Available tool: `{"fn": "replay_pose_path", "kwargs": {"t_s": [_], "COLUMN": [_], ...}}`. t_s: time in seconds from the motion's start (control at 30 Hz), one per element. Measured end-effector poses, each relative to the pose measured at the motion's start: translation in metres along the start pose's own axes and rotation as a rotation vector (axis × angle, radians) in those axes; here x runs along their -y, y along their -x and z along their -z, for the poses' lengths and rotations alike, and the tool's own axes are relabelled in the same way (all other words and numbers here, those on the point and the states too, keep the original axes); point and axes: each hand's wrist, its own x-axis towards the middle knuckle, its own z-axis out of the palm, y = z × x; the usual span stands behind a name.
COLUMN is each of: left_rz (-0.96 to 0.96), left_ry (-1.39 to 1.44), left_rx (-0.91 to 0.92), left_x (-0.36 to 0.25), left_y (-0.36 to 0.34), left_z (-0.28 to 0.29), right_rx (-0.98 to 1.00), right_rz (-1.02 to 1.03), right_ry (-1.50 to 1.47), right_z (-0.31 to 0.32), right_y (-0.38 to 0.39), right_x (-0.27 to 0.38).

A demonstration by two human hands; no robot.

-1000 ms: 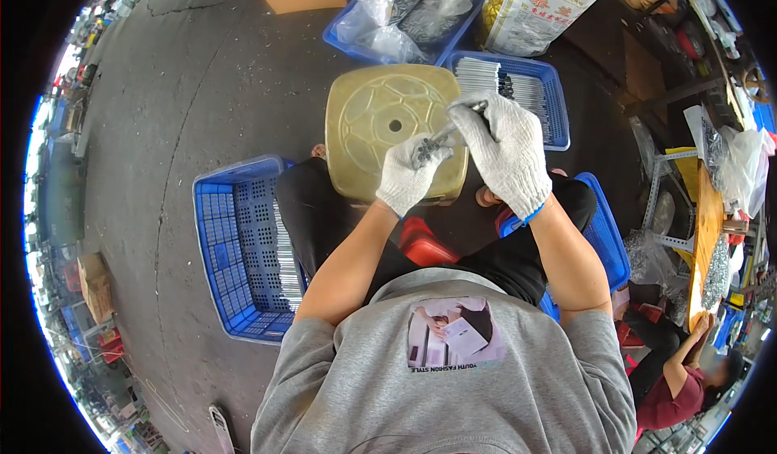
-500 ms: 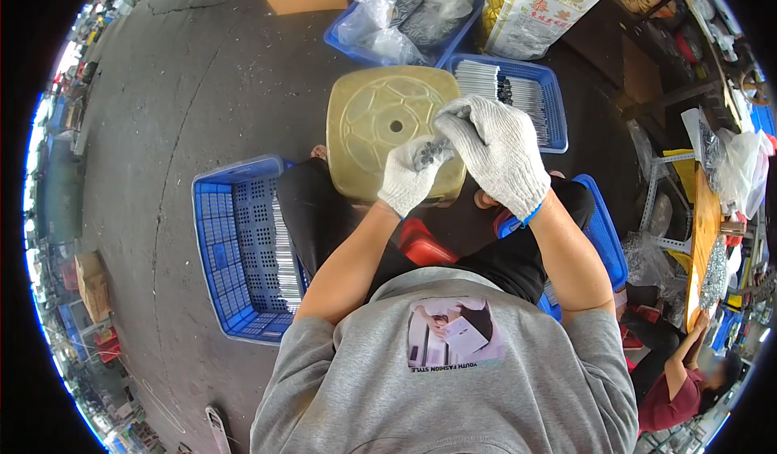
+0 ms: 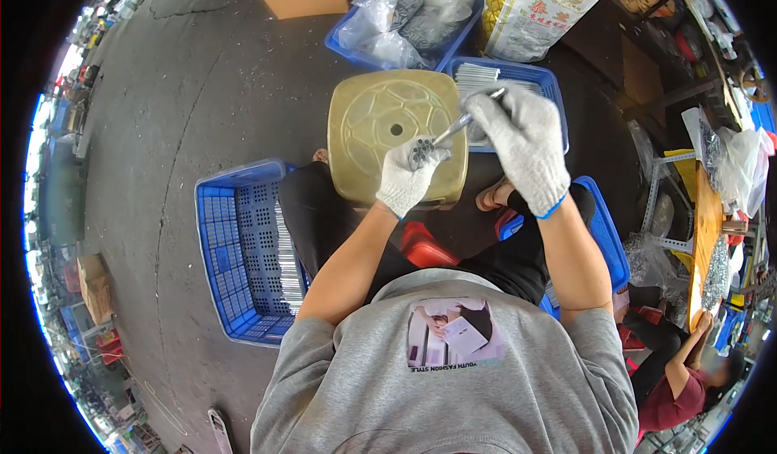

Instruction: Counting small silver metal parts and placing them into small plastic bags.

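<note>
A gloved left hand (image 3: 405, 183), its grip closed around a cluster of small dark round-ended parts (image 3: 422, 154), is held above the six o'clock side of a yellow stool (image 3: 352, 122). At two o'clock from it, the right hand (image 3: 524, 134) pinches a slim metal rod (image 3: 456, 126), lower end beside the cluster. A blue basket (image 3: 212, 248) sits at eight o'clock.

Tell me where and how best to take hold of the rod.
Probably pinch the rod across its bare stretch between the right hand and left hand, coming from the far left, over the stool. It is slim and straight and slants across the view; the right fingers cover part of it, but that stretch is exposed.
</note>
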Motion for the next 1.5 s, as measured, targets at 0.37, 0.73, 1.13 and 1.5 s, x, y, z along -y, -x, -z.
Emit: {"fn": "replay_pose_path", "kwargs": {"t_s": [0.37,0.73,1.13,1.5], "left_rz": [0.028,0.021,0.011,0.049], "left_ry": [-0.072,-0.13,-0.311,0.027], "left_rx": [-0.045,-0.019,0.01,-0.018], "left_x": [-0.003,-0.013,-0.009,-0.011], "left_y": [0.001,0.004,0.004,0.005], "left_z": [-0.003,0.0,0.002,-0.002], "right_rx": [0.012,0.073,0.208,-0.007], "right_rz": [-0.059,0.163,0.343,-0.016], "right_ry": [0.02,0.227,0.37,-0.07], "right_z": [-0.02,-0.024,-0.025,0.0], "right_y": [0.014,0.014,0.01,0.004], "right_x": [-0.024,-0.014,-0.004,0.026]}}
